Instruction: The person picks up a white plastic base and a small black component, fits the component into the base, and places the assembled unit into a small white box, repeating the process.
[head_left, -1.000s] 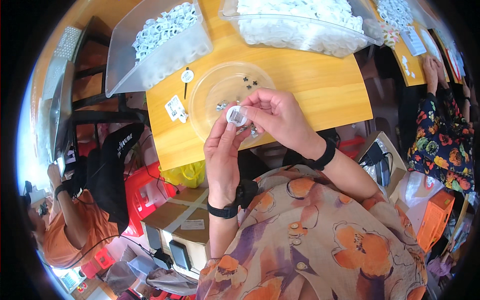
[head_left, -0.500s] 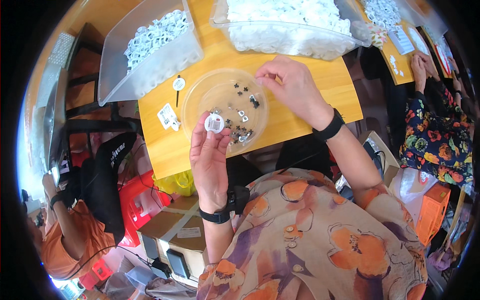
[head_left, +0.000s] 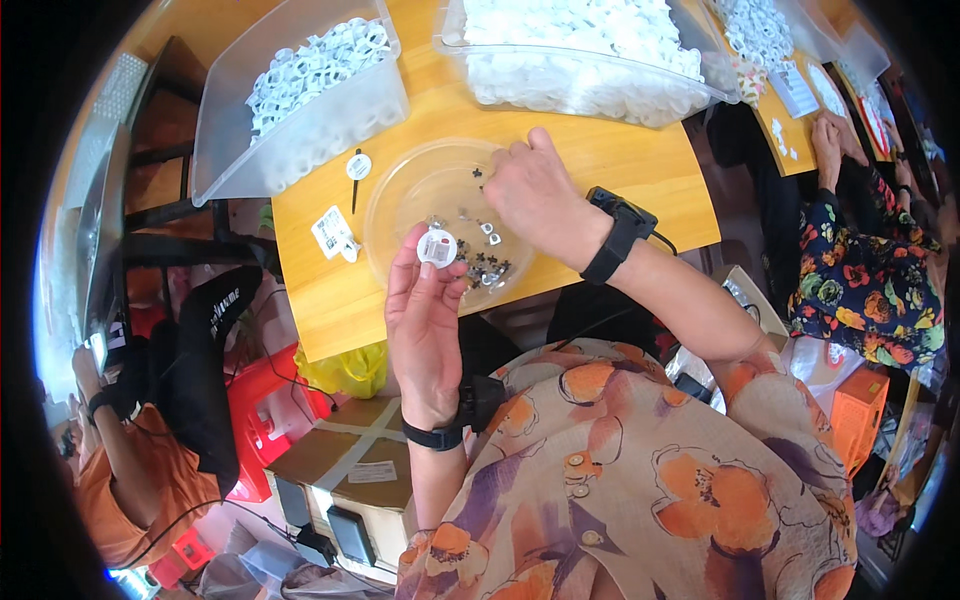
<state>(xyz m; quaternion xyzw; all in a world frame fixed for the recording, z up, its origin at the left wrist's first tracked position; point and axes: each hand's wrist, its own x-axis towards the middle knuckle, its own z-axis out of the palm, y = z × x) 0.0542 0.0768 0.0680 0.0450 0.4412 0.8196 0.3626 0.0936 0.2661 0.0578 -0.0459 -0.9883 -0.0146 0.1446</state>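
A round white plastic part (head_left: 437, 249) with a small window in its face is pinched between the thumb and fingers of my left hand (head_left: 420, 310). That hand is over the near left of a shallow clear round tray (head_left: 385, 200). Small black cross-shaped pieces (head_left: 482, 259) and small white and metallic bits (head_left: 489, 233) lie scattered inside it. My right hand (head_left: 540, 200) reaches over the tray's right side, fingers curled and pointing down. Its fingertips are hidden behind the back of the hand, so whatever they touch cannot be seen.
Clear bins of white ring-shaped parts (head_left: 320, 75) and white parts (head_left: 585, 50) stand along the table's (head_left: 640, 180) far side. Left of the tray lie a black stick with a round white tag (head_left: 357, 168) and a white label (head_left: 335, 232). People sit at both sides.
My right hand has moved left and nearer, from the tray's far right rim to over its inside, and has turned knuckles up. My left hand keeps the round part nearly in place.
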